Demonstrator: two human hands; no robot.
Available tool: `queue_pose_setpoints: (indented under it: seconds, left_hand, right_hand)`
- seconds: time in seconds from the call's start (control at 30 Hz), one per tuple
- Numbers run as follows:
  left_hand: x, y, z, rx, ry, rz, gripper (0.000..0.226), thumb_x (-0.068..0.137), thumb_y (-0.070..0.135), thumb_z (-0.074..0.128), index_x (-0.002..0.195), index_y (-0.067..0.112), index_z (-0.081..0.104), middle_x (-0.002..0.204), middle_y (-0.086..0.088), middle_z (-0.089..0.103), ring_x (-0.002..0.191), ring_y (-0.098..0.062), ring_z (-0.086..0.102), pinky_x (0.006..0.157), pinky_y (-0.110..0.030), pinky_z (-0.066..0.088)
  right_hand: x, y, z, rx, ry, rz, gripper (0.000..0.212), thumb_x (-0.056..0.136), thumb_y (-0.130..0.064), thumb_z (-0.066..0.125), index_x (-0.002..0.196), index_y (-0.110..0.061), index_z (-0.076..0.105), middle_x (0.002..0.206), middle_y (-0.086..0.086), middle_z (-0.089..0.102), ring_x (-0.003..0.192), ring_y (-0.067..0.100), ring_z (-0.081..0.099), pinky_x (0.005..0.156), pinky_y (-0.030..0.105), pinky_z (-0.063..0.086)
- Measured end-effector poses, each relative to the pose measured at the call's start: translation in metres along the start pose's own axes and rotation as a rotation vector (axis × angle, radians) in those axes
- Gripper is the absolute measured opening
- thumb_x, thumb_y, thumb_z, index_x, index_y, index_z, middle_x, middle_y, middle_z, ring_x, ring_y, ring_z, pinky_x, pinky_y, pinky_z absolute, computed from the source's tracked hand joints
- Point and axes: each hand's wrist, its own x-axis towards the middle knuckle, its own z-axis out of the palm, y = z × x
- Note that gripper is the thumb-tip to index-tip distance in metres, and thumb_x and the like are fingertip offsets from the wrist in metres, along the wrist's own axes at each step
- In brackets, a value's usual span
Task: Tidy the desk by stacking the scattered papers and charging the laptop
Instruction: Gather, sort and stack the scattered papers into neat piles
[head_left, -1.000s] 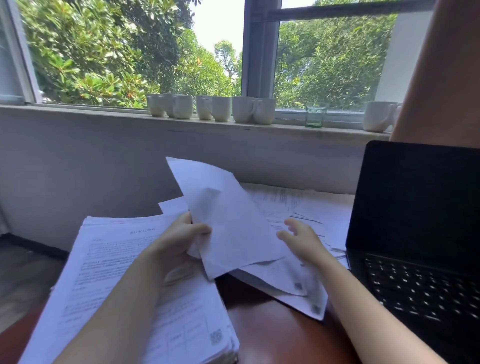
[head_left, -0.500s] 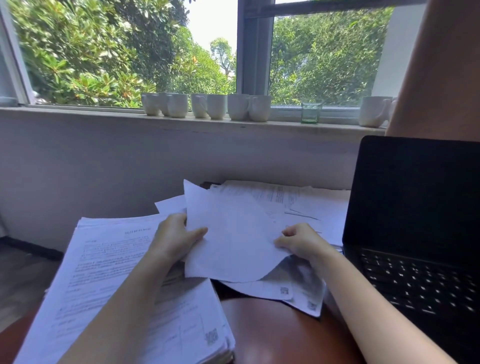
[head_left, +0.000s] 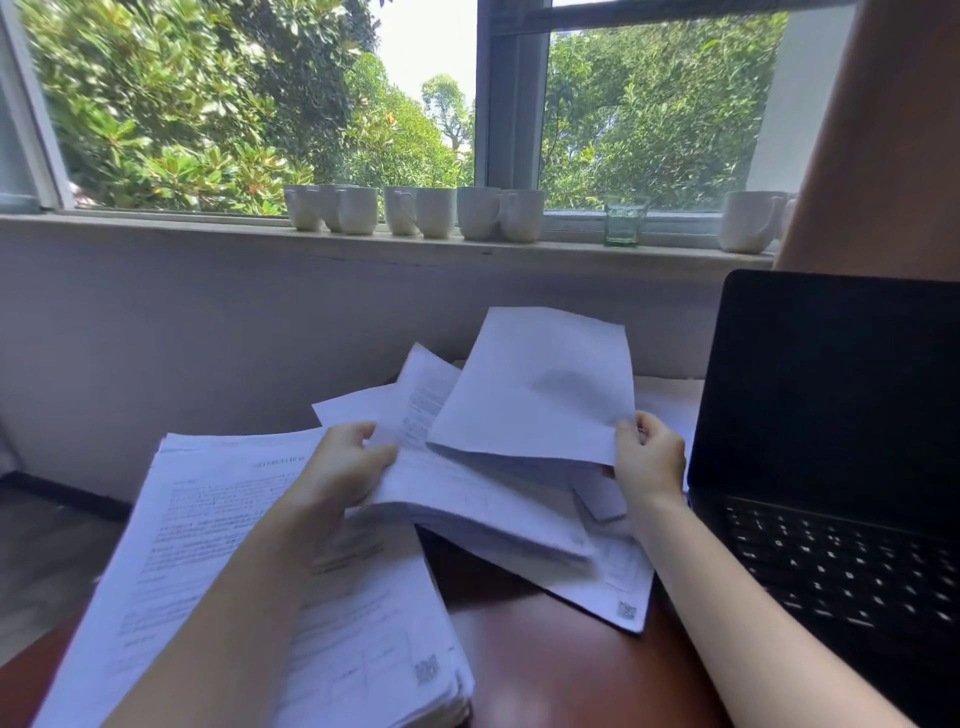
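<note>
A thick stack of printed papers (head_left: 218, 582) lies at the left of the brown desk (head_left: 545, 670). Both hands hold a loose bundle of white sheets (head_left: 535, 410) above the desk's middle. My left hand (head_left: 345, 470) grips the bundle's left edge. My right hand (head_left: 649, 457) pinches its right edge, where the top sheet stands tilted up. More sheets (head_left: 618, 582) hang and lie under the bundle. The open black laptop (head_left: 831, 467) stands at the right with a dark screen. No charger cable is in view.
Several white mugs (head_left: 415, 210), a green glass (head_left: 623, 221) and another white mug (head_left: 750, 221) line the windowsill behind the desk. A grey wall runs below the sill. Floor shows beyond the desk's left edge.
Both hands have gathered more sheets and lifted the bundle off the desk. My right hand moved right and now grips the bundle's right edge; the top sheet swung upright.
</note>
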Motion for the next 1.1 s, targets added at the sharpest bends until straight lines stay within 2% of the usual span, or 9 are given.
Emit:
queue_pose_setpoints:
  seconds: [0.2, 0.3, 0.4, 0.53, 0.63, 0.77, 0.9, 0.97, 1.1]
  left_hand:
    - [0.003, 0.000, -0.002, -0.078, 0.185, 0.058, 0.027, 0.086, 0.001, 0.048, 0.099, 0.016, 0.066, 0.078, -0.006, 0.066, 0.062, -0.026, 0.058, 0.052, -0.031, 0.042]
    - [0.002, 0.000, -0.002, -0.141, 0.120, 0.033, 0.030, 0.089, -0.003, 0.046, 0.100, 0.019, 0.064, 0.098, -0.013, 0.071, 0.090, -0.037, 0.068, 0.081, -0.051, 0.054]
    - [0.000, 0.003, 0.000, -0.213, 0.072, 0.032, 0.031, 0.092, -0.004, 0.045, 0.097, 0.020, 0.064, 0.103, -0.016, 0.071, 0.095, -0.038, 0.067, 0.089, -0.053, 0.051]
    - [-0.001, 0.005, 0.003, -0.313, 0.011, 0.055, 0.030, 0.095, -0.004, 0.045, 0.100, 0.019, 0.064, 0.089, -0.007, 0.075, 0.080, -0.026, 0.071, 0.074, -0.037, 0.058]
    - [0.001, 0.004, 0.005, -0.356, -0.037, 0.059, 0.026, 0.095, -0.001, 0.049, 0.110, 0.014, 0.063, 0.097, -0.009, 0.074, 0.079, -0.021, 0.072, 0.065, -0.030, 0.059]
    - [0.001, 0.004, 0.007, -0.322, -0.076, -0.010, 0.025, 0.095, 0.003, 0.044, 0.110, 0.012, 0.063, 0.103, -0.012, 0.072, 0.077, -0.021, 0.067, 0.058, -0.028, 0.054]
    - [0.002, 0.005, 0.011, -0.270, -0.005, -0.109, 0.036, 0.103, 0.025, 0.032, 0.088, 0.011, 0.062, 0.082, -0.010, 0.069, 0.065, -0.021, 0.062, 0.054, -0.026, 0.048]
    - [0.001, 0.005, 0.012, -0.263, -0.010, -0.149, 0.036, 0.104, 0.031, 0.033, 0.083, 0.012, 0.056, 0.070, -0.007, 0.063, 0.056, -0.019, 0.061, 0.050, -0.026, 0.050]
    - [0.002, 0.000, 0.010, -0.144, -0.047, -0.156, 0.030, 0.094, 0.004, 0.043, 0.066, 0.013, 0.041, 0.056, -0.004, 0.038, 0.038, -0.010, 0.045, 0.039, -0.021, 0.045]
  right_hand:
    - [0.001, 0.002, 0.001, 0.044, -0.021, 0.044, 0.023, 0.092, -0.007, 0.041, 0.084, 0.014, 0.048, 0.071, 0.010, 0.044, 0.065, 0.021, 0.039, 0.054, 0.033, 0.046]
    - [0.004, 0.005, 0.001, 0.079, -0.029, 0.077, 0.023, 0.090, -0.008, 0.043, 0.084, 0.013, 0.047, 0.070, 0.009, 0.041, 0.066, 0.021, 0.037, 0.058, 0.032, 0.037]
    - [0.007, 0.008, 0.003, 0.090, -0.057, 0.110, 0.023, 0.089, -0.010, 0.045, 0.076, 0.009, 0.048, 0.070, 0.008, 0.037, 0.068, 0.022, 0.032, 0.062, 0.032, 0.031]
    - [0.003, 0.005, 0.005, 0.115, -0.182, 0.131, 0.019, 0.091, -0.011, 0.050, 0.075, -0.001, 0.054, 0.072, 0.008, 0.041, 0.070, 0.020, 0.037, 0.063, 0.031, 0.032]
    - [-0.001, 0.001, 0.007, 0.143, -0.270, 0.137, 0.021, 0.092, -0.011, 0.050, 0.079, 0.004, 0.055, 0.074, 0.008, 0.048, 0.073, 0.020, 0.043, 0.060, 0.028, 0.034]
    - [-0.010, -0.009, 0.005, 0.220, -0.385, 0.156, 0.014, 0.092, -0.003, 0.046, 0.100, -0.011, 0.054, 0.095, 0.009, 0.062, 0.082, 0.025, 0.059, 0.068, 0.033, 0.049]
    - [-0.016, -0.010, 0.006, 0.054, -0.463, 0.027, 0.037, 0.088, 0.003, 0.041, 0.115, -0.015, 0.059, 0.108, 0.009, 0.066, 0.087, 0.034, 0.064, 0.081, 0.042, 0.053]
    - [-0.018, -0.009, 0.008, -0.006, -0.499, -0.018, 0.043, 0.087, 0.005, 0.041, 0.119, -0.017, 0.060, 0.107, 0.005, 0.066, 0.091, 0.031, 0.064, 0.080, 0.038, 0.053]
    - [-0.021, -0.009, 0.008, -0.031, -0.511, -0.051, 0.030, 0.087, 0.000, 0.047, 0.105, -0.018, 0.062, 0.104, 0.004, 0.066, 0.098, 0.023, 0.062, 0.078, 0.032, 0.049]
